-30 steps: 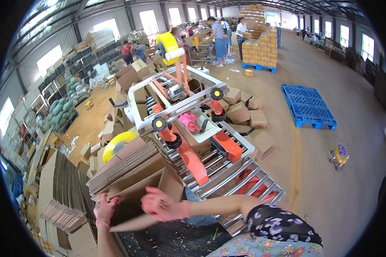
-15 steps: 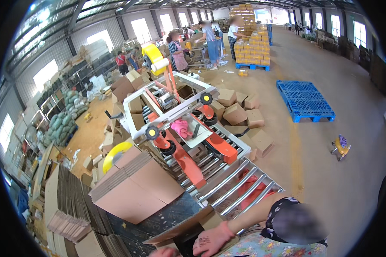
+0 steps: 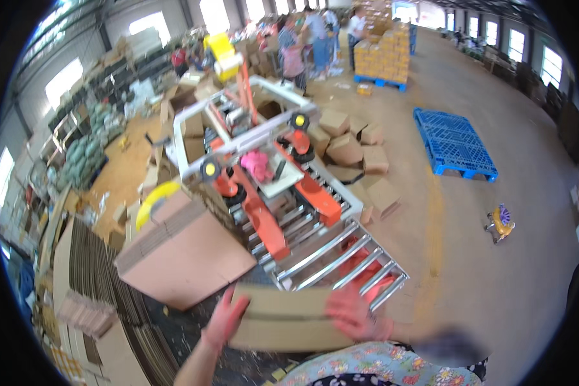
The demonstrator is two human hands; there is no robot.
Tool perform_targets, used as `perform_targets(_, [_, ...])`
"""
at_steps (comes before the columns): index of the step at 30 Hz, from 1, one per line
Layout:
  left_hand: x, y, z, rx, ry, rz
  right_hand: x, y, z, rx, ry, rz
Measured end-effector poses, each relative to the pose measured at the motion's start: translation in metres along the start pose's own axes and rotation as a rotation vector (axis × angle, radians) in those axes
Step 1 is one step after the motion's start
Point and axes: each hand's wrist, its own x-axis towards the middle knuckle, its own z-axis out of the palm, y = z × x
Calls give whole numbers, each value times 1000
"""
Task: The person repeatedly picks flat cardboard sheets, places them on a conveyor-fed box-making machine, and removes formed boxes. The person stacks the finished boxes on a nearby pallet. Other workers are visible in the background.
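A cardboard box (image 3: 280,334) lies close in front of me, its two top flaps folded down so they meet along a seam. My left hand (image 3: 225,317), in a pinkish glove, presses against the left end of the box. At the right end, my gloved right hand (image 3: 354,313) rests over the top corner, blurred by motion. Together both hands hold the box between them. Beyond it are the metal rollers (image 3: 328,265) of a carton-sealing machine (image 3: 257,222) with orange side guides. A pink crumpled cloth (image 3: 256,166) sits on the machine.
Folded cartons (image 3: 186,251) stand left of the rollers, beside a tall stack of flat cardboard (image 3: 103,270). Loose boxes (image 3: 344,148) pile up behind the machine. To the right are a blue pallet (image 3: 457,143) and a small yellow wheeled toy (image 3: 500,223). Several people work farther back.
The box flaps, raised before, are now folded down. My left hand has come up to the box's left end, my right to its right end. The view has shifted slightly.
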Motion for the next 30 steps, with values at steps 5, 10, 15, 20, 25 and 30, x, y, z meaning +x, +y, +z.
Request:
perform_targets(5, [122, 74, 124, 351, -339, 200, -38, 21, -55, -237, 597, 241])
perform_targets(10, [209, 58, 186, 754, 362, 1037, 17, 93, 11, -521, 728, 219])
perform_targets(15, [151, 8, 118, 810, 189, 1068, 117, 150, 63, -568, 770, 123])
perform_targets(20, [100, -70, -18, 878, 316, 354, 253, 53, 156, -91, 316, -320])
perform_targets(25, [75, -69, -113, 1225, 975, 498, 348, 18, 259, -807, -231, -325])
perform_targets(30, [16, -38, -198, 1269, 656, 329, 293, 8, 257, -200, -57, -728])
